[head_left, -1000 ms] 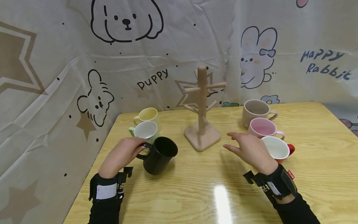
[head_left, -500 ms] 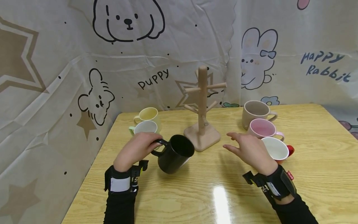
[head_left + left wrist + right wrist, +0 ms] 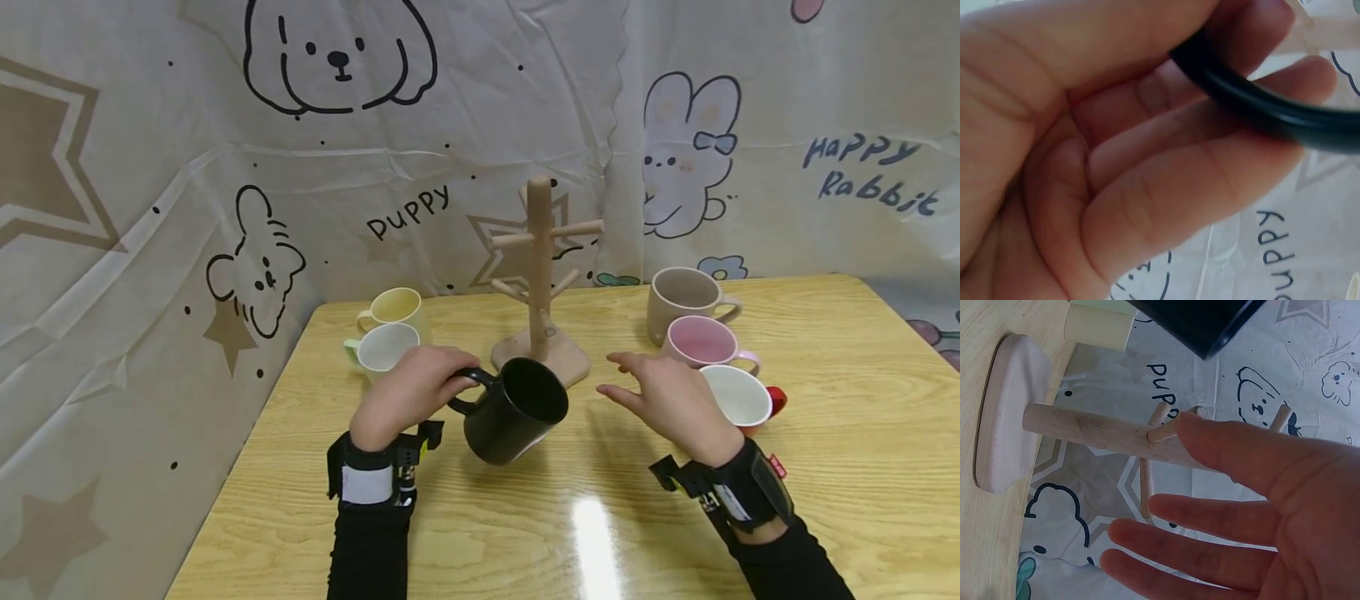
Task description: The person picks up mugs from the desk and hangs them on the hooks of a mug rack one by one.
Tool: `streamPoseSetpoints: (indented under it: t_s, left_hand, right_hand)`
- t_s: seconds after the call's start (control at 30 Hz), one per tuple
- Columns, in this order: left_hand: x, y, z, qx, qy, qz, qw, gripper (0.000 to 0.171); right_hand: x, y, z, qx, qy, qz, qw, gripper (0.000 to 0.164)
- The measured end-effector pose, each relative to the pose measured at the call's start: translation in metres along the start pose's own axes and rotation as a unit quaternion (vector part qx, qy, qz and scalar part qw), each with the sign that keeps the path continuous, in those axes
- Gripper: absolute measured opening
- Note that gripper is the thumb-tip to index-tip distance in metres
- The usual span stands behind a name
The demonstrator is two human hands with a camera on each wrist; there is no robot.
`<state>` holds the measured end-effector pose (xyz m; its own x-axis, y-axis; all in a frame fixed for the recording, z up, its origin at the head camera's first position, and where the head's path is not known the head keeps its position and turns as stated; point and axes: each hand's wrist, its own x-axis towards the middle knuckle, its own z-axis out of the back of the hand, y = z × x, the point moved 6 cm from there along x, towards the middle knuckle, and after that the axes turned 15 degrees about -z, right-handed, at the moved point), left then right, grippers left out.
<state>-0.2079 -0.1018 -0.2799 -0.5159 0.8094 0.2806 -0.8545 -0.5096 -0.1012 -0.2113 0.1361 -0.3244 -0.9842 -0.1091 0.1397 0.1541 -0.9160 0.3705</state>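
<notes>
My left hand (image 3: 420, 392) grips the handle (image 3: 1266, 112) of a black mug (image 3: 510, 417), which hangs tilted over the table in front of the wooden mug tree (image 3: 539, 275). Thumb and fingers close round that handle in the left wrist view. To the right of the stand, my right hand (image 3: 671, 400) holds nothing; its fingers (image 3: 1210, 544) are spread and relaxed. The right wrist view has the mug tree's post (image 3: 1097, 431) lying behind the thumb, with the dark mug's lower end (image 3: 1204, 325) at the top. No mug hangs on the pegs.
A yellow mug (image 3: 401, 308) and a pale green mug (image 3: 386, 346) stand at the left. On the right are a taupe mug (image 3: 667, 312), a pink mug (image 3: 701, 342) and a white-lined red mug (image 3: 738, 396), close by my right hand. A printed curtain (image 3: 450, 100) hangs behind the table.
My left hand has carried the black mug to the right, away from the pale green mug and across to the front of the mug tree's base. The right hand has stayed in place.
</notes>
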Motion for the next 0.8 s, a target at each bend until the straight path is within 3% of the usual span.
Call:
streamPoseSetpoints:
  t_s: [0.47,0.67,0.8]
  left_hand:
    - [0.022,-0.013,-0.012,-0.021,-0.011,-0.026,0.9994,0.007]
    - [0.024,-0.012,-0.016,-0.017,-0.007,-0.020,0.9996,0.008]
    - [0.021,-0.009,-0.021,-0.055,0.010,-0.021,0.9982,0.011]
  right_hand:
    - [0.001,-0.001,0.005,0.009,-0.010,-0.009,1.000,0.036]
    - [0.002,-0.003,0.011,0.050,-0.053,-0.028,0.997,0.024]
    - [0.001,-0.002,0.013,0.078,-0.074,-0.037,0.994,0.022]
